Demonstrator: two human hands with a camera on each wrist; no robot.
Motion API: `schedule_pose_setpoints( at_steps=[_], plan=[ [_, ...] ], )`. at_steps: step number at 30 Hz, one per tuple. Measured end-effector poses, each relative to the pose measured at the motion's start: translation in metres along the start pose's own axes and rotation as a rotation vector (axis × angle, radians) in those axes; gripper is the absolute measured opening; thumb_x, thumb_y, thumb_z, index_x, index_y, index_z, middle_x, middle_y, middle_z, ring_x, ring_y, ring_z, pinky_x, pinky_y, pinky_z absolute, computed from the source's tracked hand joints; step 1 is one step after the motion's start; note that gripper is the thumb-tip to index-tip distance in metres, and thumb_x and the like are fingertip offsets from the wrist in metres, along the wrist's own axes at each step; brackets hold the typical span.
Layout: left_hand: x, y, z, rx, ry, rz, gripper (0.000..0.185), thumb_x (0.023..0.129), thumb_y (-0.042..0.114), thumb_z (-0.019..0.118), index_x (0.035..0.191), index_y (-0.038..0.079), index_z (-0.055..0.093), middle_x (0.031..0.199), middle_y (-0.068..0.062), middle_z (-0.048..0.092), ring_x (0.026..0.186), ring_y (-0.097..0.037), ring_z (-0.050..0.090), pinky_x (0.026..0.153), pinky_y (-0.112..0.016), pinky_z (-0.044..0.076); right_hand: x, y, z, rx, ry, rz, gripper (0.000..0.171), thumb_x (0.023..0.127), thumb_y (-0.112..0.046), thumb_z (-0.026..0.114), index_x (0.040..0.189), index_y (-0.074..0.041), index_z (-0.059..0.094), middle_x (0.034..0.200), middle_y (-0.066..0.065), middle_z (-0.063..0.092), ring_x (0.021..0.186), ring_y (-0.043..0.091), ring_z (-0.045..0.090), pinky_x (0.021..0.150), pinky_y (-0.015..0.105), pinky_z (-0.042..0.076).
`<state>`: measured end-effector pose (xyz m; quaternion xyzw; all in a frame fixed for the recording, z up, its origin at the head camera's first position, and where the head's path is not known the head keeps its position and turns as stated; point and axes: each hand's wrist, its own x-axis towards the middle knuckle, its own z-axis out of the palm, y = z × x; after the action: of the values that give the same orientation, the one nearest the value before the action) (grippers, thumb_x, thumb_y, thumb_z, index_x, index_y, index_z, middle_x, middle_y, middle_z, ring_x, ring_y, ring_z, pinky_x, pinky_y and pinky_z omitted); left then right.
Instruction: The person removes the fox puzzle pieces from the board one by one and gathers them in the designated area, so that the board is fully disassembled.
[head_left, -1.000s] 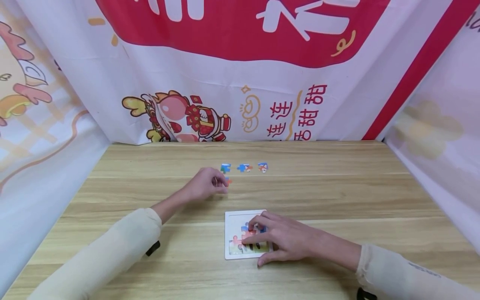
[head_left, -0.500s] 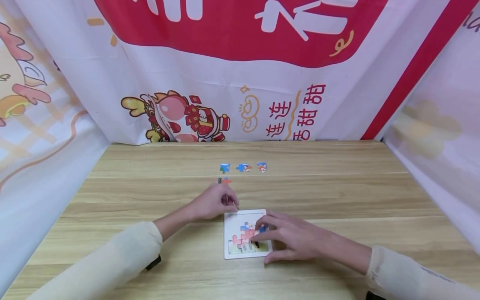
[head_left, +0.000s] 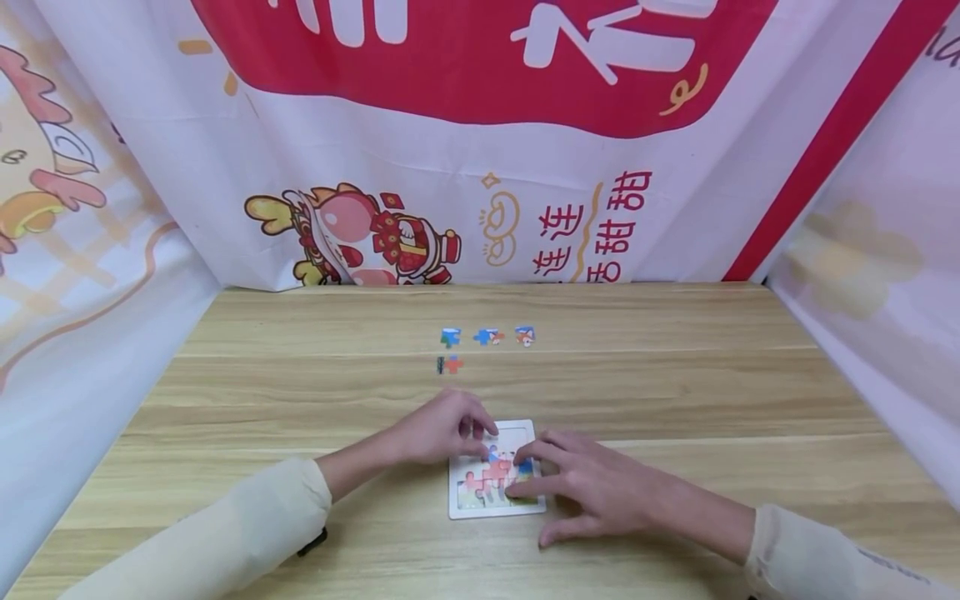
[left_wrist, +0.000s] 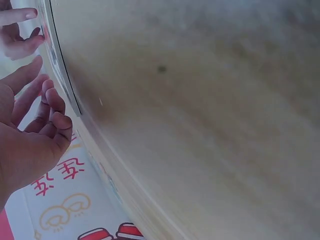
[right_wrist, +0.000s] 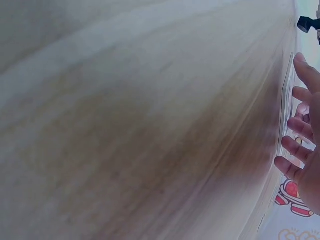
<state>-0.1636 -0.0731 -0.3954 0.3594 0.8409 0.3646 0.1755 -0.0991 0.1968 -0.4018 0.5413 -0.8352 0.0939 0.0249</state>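
Both hands meet over a white square puzzle tray [head_left: 459, 507] on the wooden table [head_left: 675, 392]: left hand [head_left: 442, 429] pinching something unseen at its top edge, right hand [head_left: 592, 487] spread, fingertips pressing the colourful pieces [head_left: 487, 479].

White puzzle tray [head_left: 459, 507], partly filled

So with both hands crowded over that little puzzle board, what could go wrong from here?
The left hand and right hand cover much of the puzzle board, so a piece may be seated crooked unseen. Fingertip pressure could shift the fitted pieces or slide the board on the smooth table. A sleeve reaching for the four loose pieces might scatter them.
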Motion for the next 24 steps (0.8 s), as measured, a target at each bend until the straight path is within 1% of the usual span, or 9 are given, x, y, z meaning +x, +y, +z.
schedule_pose_setpoints(
  at_steps=[5,10,17,24],
  plan=[
    [-0.0009,0.0006,0.0038,-0.006,-0.017,-0.016,0.023,0.082,0.006,0.085,0.104,0.002,0.079,0.081,0.004,0.062,0.073,-0.009,0.054,0.066,-0.022,0.046,-0.0016,-0.0029,0.0019,-0.004,-0.029,0.022,0.060,0.096,-0.069,0.057,0.146,-0.035,0.060,0.148,0.002,0.052,0.135,0.025,0.044,0.108,0.049,0.046],
    [-0.0011,0.0014,0.0049,0.023,-0.028,-0.023,0.025,0.082,0.008,0.086,0.105,0.002,0.079,0.082,0.004,0.062,0.074,-0.009,0.053,0.067,-0.022,0.046,-0.0017,-0.0043,0.0022,0.018,-0.062,0.056,0.061,0.095,-0.071,0.055,0.146,-0.038,0.059,0.151,0.002,0.050,0.138,0.027,0.041,0.110,0.051,0.044],
    [-0.0016,0.0015,0.0047,0.062,-0.045,-0.014,0.023,0.084,0.012,0.086,0.105,0.005,0.081,0.083,0.005,0.062,0.074,-0.009,0.053,0.066,-0.022,0.045,-0.0004,-0.0027,0.0029,0.038,-0.037,0.044,0.059,0.095,-0.069,0.058,0.144,-0.036,0.061,0.150,0.002,0.050,0.135,0.024,0.042,0.107,0.048,0.047],
    [-0.0023,0.0004,0.0057,0.086,-0.038,0.004,0.026,0.084,0.011,0.087,0.108,0.003,0.080,0.084,0.004,0.063,0.073,-0.010,0.053,0.065,-0.021,0.044,-0.0001,-0.0014,0.0040,0.042,-0.029,0.048,0.059,0.095,-0.068,0.059,0.144,-0.036,0.062,0.148,0.002,0.052,0.135,0.023,0.043,0.106,0.048,0.048]
  ],
)
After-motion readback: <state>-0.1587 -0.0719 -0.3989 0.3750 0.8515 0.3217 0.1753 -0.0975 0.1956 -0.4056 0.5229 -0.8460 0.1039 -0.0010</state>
